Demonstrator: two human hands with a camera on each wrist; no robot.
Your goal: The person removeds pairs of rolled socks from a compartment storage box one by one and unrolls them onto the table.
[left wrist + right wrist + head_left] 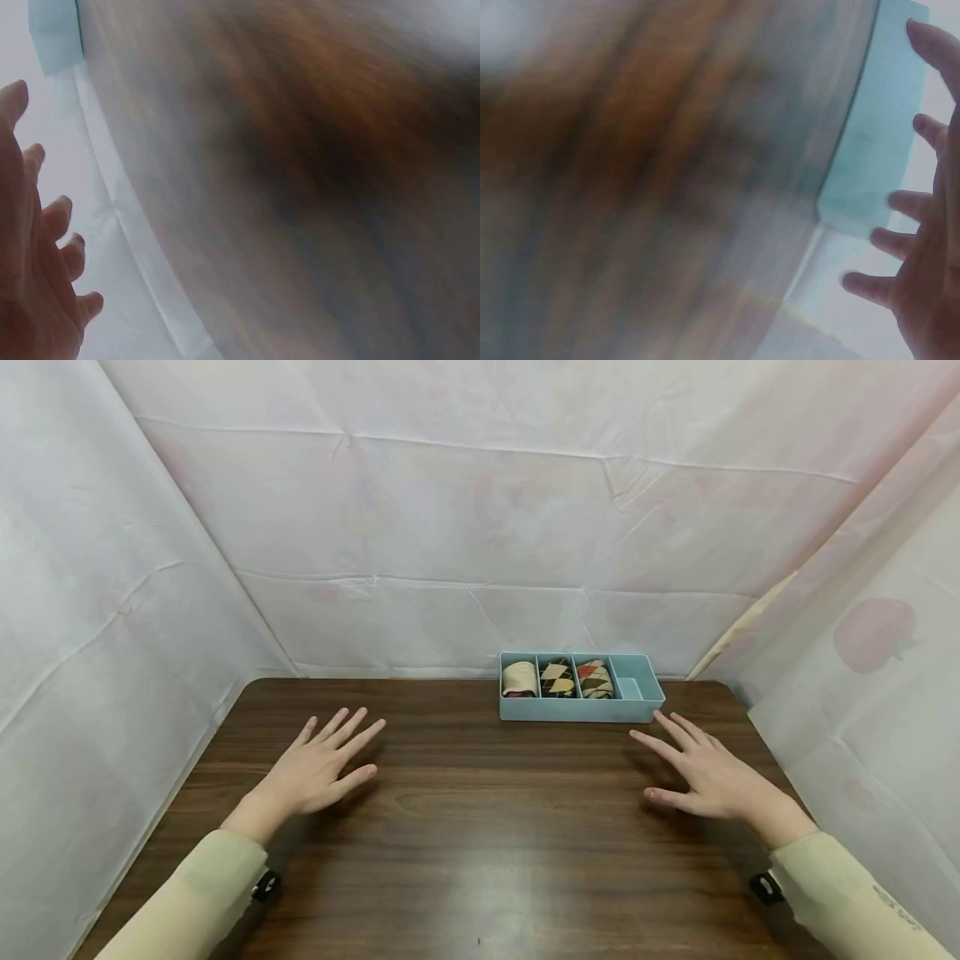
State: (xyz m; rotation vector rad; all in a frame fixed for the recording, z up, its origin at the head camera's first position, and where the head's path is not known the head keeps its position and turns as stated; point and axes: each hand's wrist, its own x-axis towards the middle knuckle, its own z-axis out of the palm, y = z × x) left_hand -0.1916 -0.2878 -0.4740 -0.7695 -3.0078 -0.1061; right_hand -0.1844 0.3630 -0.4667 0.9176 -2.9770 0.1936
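A light blue box [577, 710] with several compartments stands at the back edge of the table, right of the middle. From the left, it holds a cream rolled sock [520, 678], a black and yellow argyle rolled sock [558, 678] and a beige, red and green argyle rolled sock [596, 679]; the rightmost compartment is bare. My left hand [311, 770] is spread over the table's left side, well away from the box, holding nothing. With fingers spread too, my right hand [708, 772] is just in front of the box's right end, also holding nothing.
The dark wooden table [465, 827] has rounded back corners. White cloth [420, 527] with faint pink prints hangs behind it and along both sides. Dark straps [767, 887] show under the sleeves [210, 885].
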